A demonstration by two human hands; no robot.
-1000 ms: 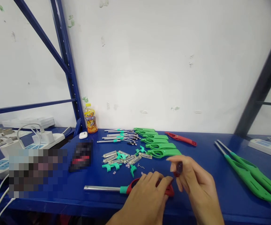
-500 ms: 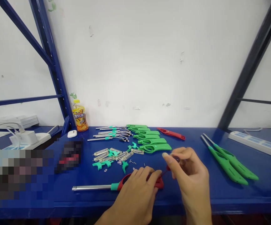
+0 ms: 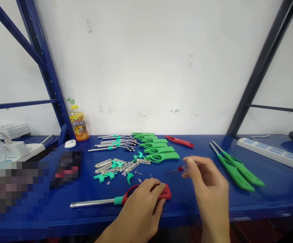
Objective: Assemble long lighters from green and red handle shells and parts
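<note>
Near the table's front edge, my left hand grips a red long-neck lighter that lies flat. Its metal tube points left, past a teal collar, and my fingers cover most of the handle. My right hand holds a small screwdriver between thumb and fingers. The thin shaft points left, its tip apart from the lighter. Behind the lighter lie several clear fuel tanks, teal triggers and tiny screws.
Several green handle shells and a red shell lie at the back, beside metal tubes with wires. Two green lighters rest at the right, near a power strip. A drink bottle and white case stand at left.
My right hand has drawn the screwdriver back from the lighter's handle end, so its shaft now shows. My left hand stays on the lighter. The whole view has shifted slightly.
</note>
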